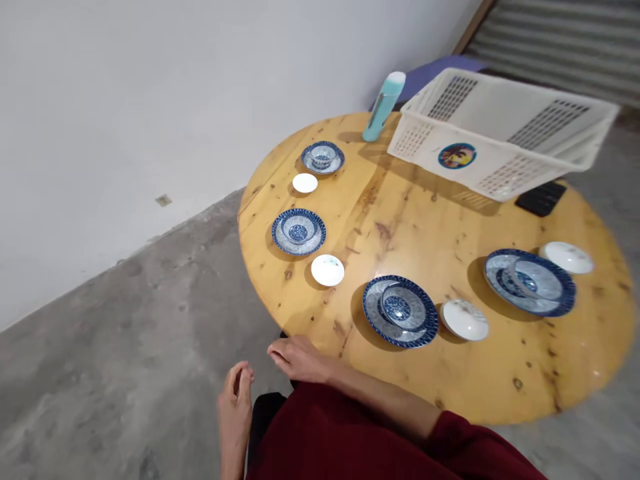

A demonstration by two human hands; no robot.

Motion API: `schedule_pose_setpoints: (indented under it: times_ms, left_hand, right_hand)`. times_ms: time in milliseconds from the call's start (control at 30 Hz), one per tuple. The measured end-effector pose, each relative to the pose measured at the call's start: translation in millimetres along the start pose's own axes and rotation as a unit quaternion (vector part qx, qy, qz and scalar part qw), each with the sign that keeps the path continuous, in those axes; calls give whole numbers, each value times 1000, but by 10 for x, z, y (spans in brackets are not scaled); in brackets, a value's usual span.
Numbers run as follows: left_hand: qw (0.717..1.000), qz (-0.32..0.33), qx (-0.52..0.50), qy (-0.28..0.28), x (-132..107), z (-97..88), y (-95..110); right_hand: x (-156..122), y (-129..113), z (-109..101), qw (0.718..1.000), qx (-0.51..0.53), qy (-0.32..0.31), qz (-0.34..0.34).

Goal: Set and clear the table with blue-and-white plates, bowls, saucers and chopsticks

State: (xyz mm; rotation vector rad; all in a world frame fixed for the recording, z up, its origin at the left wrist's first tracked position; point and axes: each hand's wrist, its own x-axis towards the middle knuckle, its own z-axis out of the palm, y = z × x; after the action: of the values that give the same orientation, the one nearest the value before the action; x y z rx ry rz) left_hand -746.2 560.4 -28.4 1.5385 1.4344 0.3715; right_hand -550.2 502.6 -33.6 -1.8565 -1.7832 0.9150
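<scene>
My left hand (236, 403) hangs over the grey floor, left of the table, with its fingers loosely curled and nothing seen in it. My right hand (303, 359) is by the near edge of the round wooden table (400, 240), its fingers curled in and no object showing. The closest dishes to it are a small white dish (327, 270) and a blue-patterned plate (373, 313) with a glass-like bowl (399, 308) on it. To the right of that plate sits a white bowl (465, 320).
More blue-rimmed plates with bowls stand along the rim: a left plate (280, 233), a far plate (337, 163) and a right plate (565, 300). A white basket (500, 163), a turquoise bottle (384, 107) and a black object (541, 199) are at the back. A wall (125, 133) rises on the left.
</scene>
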Motion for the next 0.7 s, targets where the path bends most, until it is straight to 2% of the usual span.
schedule_pose_setpoints:
  times_ms: [100, 200, 300, 400, 533, 700]
  left_hand:
    - [999, 16, -10, -27, 420, 27, 193]
    - [995, 57, 6, -81, 852, 91, 471]
    - [982, 129, 37, -130, 1304, 164, 902]
    - [968, 192, 50, -156, 1801, 278, 1452]
    - [945, 253, 39, -204, 2592, 582, 2184]
    - [918, 285, 16, -276, 3632, 1171, 2906]
  right_hand:
    - [143, 77, -181, 999, -5, 27, 32]
    - [167, 149, -306, 995, 2, 76, 69]
    - [117, 217, -332, 981, 27, 142, 130]
    - [72, 264, -273, 955, 77, 208, 198]
    - [185, 311, -144, 908, 127, 282, 283]
    - [597, 356, -72, 838, 154, 375, 366]
